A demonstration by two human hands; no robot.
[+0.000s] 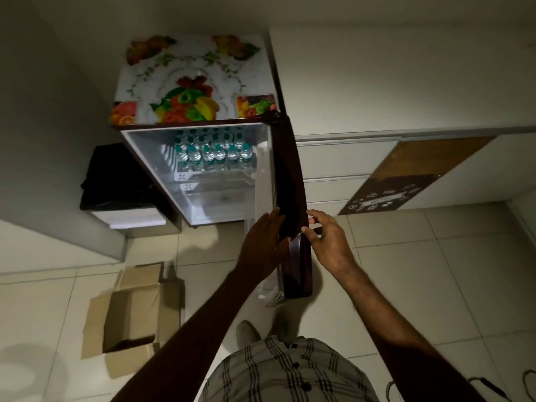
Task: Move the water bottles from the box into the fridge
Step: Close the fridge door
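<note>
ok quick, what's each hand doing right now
Left hand: open, flat against the fridge door.
Right hand: fingers curled on the door's outer edge.

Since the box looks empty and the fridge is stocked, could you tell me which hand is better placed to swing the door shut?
Probably the right hand: it touches the outer side of the fridge door; the left hand lies inside it.

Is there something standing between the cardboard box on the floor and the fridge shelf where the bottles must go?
Nothing visible blocks that path. The fridge door is swung open to the right, both hands on its edge, so the shelf with water bottles is exposed. The box lies open on bare floor, left of the person; no bottles show inside it.
</note>
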